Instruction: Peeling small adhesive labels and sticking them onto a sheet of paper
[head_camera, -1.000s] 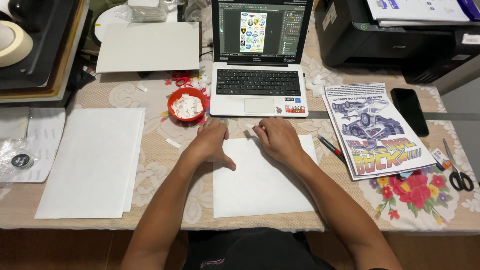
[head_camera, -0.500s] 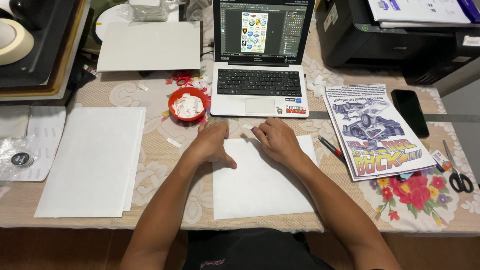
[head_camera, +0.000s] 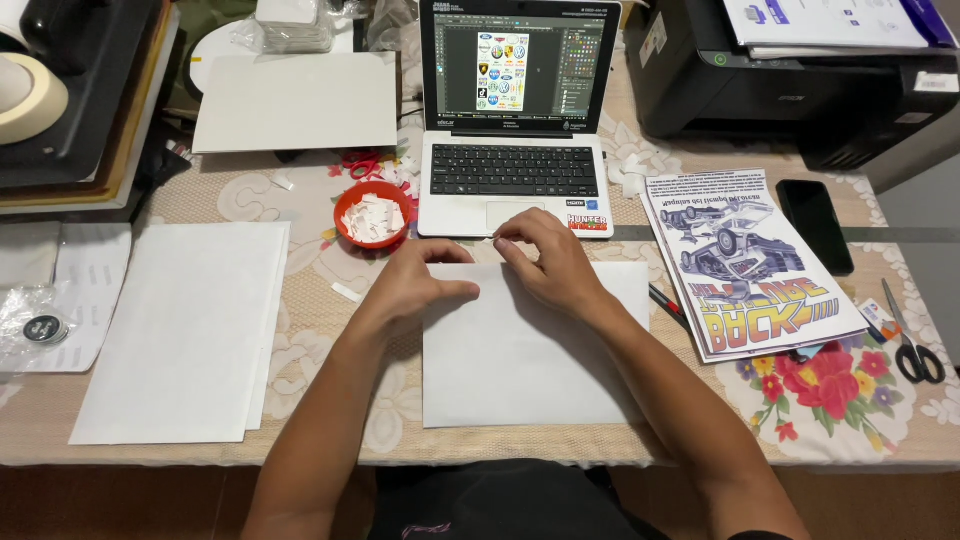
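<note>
White sheet (head_camera: 520, 350) sits under both hands: left hand (head_camera: 420, 285) flat on it, right hand (head_camera: 550, 265) pinching its top edge. Pull unevenly and it'll probably crease, or bump the red bowl (head_camera: 372, 214) just beyond the left hand.

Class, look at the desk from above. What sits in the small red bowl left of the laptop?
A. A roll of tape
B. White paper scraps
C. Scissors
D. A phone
B: the red bowl holds a heap of small white paper scraps; the scissors and phone lie far to the right on the table.
</note>
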